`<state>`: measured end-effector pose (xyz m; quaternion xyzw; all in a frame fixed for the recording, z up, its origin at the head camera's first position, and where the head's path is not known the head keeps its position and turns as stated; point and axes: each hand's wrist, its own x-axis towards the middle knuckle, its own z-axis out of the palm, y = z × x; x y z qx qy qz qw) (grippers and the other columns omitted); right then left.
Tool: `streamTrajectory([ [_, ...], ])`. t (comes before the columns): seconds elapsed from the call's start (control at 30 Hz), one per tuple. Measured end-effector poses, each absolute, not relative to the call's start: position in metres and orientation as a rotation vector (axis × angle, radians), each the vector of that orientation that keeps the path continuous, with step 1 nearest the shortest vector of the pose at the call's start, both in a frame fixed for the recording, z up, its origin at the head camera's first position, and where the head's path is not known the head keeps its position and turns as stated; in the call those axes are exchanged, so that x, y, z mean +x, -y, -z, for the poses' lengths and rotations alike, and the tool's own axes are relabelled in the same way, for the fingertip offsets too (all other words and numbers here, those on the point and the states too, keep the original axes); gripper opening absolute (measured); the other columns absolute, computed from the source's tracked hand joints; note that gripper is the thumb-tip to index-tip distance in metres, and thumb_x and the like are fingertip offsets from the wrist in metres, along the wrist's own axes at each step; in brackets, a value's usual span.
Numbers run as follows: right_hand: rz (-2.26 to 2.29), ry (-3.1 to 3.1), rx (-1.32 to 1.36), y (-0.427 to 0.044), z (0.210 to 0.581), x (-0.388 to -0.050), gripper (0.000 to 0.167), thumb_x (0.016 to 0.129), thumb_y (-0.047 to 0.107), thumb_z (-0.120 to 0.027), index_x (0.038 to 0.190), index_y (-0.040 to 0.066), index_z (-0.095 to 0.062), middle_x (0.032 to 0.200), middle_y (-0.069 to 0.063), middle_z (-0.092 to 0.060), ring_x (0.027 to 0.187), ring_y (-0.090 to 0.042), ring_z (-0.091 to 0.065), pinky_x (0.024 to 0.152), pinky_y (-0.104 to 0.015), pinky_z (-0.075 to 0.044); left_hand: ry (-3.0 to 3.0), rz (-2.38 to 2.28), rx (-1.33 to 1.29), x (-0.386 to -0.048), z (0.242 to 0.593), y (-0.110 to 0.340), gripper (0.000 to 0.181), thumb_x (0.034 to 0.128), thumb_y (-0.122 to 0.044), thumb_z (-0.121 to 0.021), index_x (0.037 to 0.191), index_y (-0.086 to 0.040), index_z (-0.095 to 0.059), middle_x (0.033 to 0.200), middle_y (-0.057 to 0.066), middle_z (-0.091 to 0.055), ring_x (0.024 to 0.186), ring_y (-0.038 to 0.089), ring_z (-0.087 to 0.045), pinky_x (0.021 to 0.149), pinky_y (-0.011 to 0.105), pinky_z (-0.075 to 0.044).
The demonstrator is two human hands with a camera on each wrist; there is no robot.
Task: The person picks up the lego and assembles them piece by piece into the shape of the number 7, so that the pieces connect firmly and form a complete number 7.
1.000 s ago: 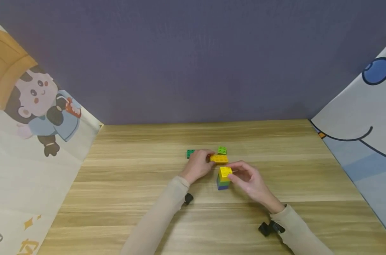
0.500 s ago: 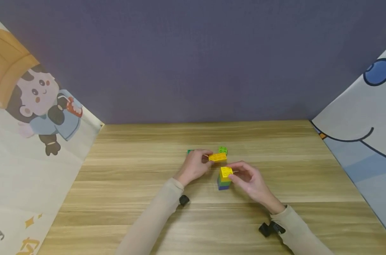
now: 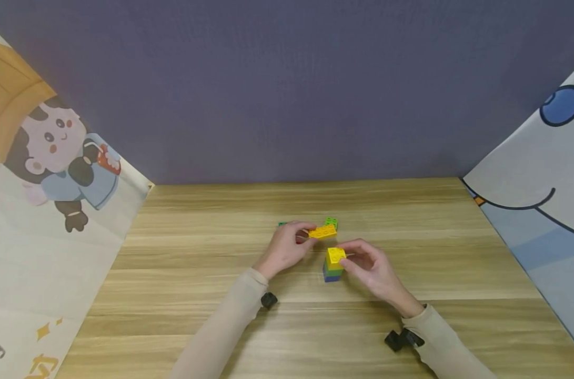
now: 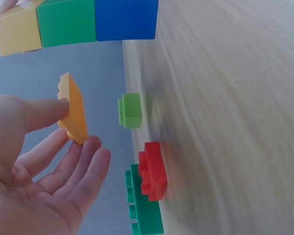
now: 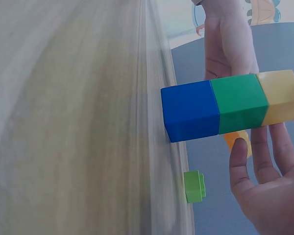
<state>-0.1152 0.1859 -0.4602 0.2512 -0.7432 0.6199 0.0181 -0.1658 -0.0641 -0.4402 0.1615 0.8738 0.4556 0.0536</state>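
My left hand [image 3: 287,246] pinches a yellow-orange studded brick [image 3: 322,231] between thumb and fingers, raised above the table; in the left wrist view the brick [image 4: 74,110] is tilted on edge. Just to its right, nearer me, stands a tower of stacked bricks [image 3: 333,272]. The right wrist view shows its blue brick [image 5: 191,110] at the bottom, a green brick [image 5: 240,104] in the middle and a yellow brick [image 5: 280,97] on top. With thumb and fingers, my right hand [image 3: 374,271] holds the tower by the yellow brick; its thumb is mostly cut off in the right wrist view.
A light green brick [image 3: 331,222] lies on the wooden table [image 3: 197,252] behind the held brick. Past my left hand lie a red brick [image 4: 154,171] and a long dark green brick [image 4: 148,215], mostly hidden in the head view. A dark panel [image 3: 287,95] rises behind.
My left hand has lifted the yellow-orange brick off the table and moved slightly left with it, tilting it. The right hand and the tower have stayed in place.
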Motion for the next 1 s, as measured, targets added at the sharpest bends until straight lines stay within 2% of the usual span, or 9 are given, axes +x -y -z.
streamTrajectory([
  [0.43,-1.902,2.325,0.794,-0.187,0.460,-0.116,0.027,0.099,-0.009,-0.067,0.126,-0.007,-0.065,0.127,0.021,-0.069,0.110,-0.002,-0.069,0.092,-0.021,-0.060,-2.641,-1.468,0.531,-0.155,0.430,0.069,0.033,0.1022,-0.017,-0.073,0.134,-0.012,-0.072,0.135,0.005,-0.072,0.114,0.020,-0.071,0.096,0.034,-0.062],
  [0.77,-1.852,2.326,0.807,-0.186,0.460,-0.117,0.029,0.097,-0.010,-0.069,0.125,-0.006,-0.067,0.126,0.021,-0.069,0.109,-0.001,-0.069,0.091,-0.023,-0.061,-2.605,-1.604,0.571,-0.148,0.428,0.075,0.020,0.1004,-0.015,-0.075,0.120,-0.011,-0.077,0.129,0.007,-0.073,0.113,0.025,-0.071,0.098,0.048,-0.062],
  [1.0,-1.829,2.338,0.795,-0.189,0.461,-0.117,0.029,0.097,-0.009,-0.069,0.125,-0.004,-0.067,0.126,0.019,-0.070,0.110,0.000,-0.068,0.092,-0.023,-0.060,-2.599,-1.626,0.560,-0.142,0.424,0.077,0.018,0.0993,-0.014,-0.077,0.117,-0.012,-0.079,0.129,0.006,-0.073,0.112,0.026,-0.071,0.099,0.048,-0.062],
])
